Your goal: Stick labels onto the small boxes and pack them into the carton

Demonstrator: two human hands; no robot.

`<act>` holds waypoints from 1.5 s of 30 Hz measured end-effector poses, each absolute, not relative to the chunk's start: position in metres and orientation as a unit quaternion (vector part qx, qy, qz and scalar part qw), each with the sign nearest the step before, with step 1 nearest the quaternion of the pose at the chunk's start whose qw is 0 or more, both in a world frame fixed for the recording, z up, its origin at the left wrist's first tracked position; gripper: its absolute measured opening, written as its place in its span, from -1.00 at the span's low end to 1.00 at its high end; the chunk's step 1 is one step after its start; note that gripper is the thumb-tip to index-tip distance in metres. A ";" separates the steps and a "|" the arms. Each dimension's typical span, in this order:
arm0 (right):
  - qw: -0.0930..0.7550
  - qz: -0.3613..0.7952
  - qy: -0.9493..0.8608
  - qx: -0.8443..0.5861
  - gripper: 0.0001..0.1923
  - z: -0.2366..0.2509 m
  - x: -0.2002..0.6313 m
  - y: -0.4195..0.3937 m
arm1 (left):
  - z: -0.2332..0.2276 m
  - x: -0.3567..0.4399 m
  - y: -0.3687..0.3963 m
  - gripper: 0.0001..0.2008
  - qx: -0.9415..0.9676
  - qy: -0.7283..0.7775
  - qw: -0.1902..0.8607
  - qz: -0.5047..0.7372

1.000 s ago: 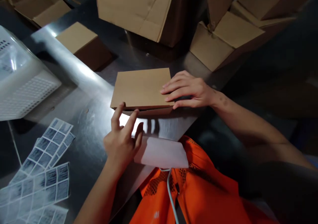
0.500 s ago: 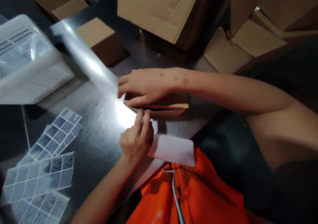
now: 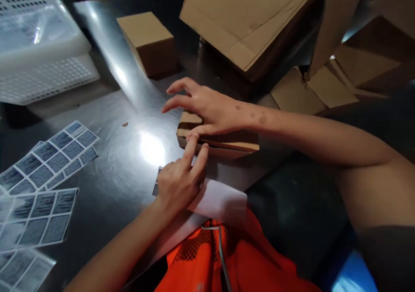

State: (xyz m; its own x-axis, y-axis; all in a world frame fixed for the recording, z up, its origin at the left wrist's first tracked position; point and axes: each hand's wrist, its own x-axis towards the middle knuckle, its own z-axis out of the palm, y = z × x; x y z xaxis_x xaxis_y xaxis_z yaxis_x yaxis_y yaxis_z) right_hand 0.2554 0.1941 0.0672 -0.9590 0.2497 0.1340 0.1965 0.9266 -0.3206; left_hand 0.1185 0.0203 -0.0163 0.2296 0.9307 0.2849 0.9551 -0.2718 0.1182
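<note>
The flat cardboard box (image 3: pixel 220 141) lies on the steel bench (image 3: pixel 106 153), and serves as the reference for all positions below. The right hand (image 3: pixel 207 106) rests palm-down on its top, fingers spread with the upper two lifted clear, apparently to steady the box. The left hand (image 3: pixel 180 179) sits at its near edge, index and middle fingers extended together against the box's front face, seemingly pressing something on; what lies under them cannot be told. Beneath that hand lies a white backing sheet (image 3: pixel 220 199). Left of the box are label sheets (image 3: pixel 48 158); their print is too blurred to read. Behind it stand a small closed carton (image 3: pixel 147 41) and a white perforated basket (image 3: pixel 42 54).
</note>
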 end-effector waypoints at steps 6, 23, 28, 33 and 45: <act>0.154 0.114 -0.943 -0.272 -0.48 0.082 0.322 0.167 | -0.015 0.115 0.022 -0.46 -0.797 -0.572 0.085 -0.176; -0.062 0.112 -0.902 -0.412 0.38 0.067 0.308 0.150 | -0.012 0.112 0.027 -0.51 -0.794 -0.571 0.138 -0.154; -0.035 0.079 -0.879 -0.468 0.21 0.069 0.305 0.144 | -0.002 0.108 0.030 -0.51 -0.803 -0.560 0.080 -0.189; 0.049 0.085 -0.862 -0.497 0.12 0.081 0.334 0.099 | 0.016 0.101 0.021 -0.58 -0.778 -0.576 0.097 -0.231; 0.149 -0.153 -0.633 -0.744 -0.05 0.174 0.523 0.131 | 0.018 0.092 0.033 -0.65 -0.743 -0.627 0.040 -0.230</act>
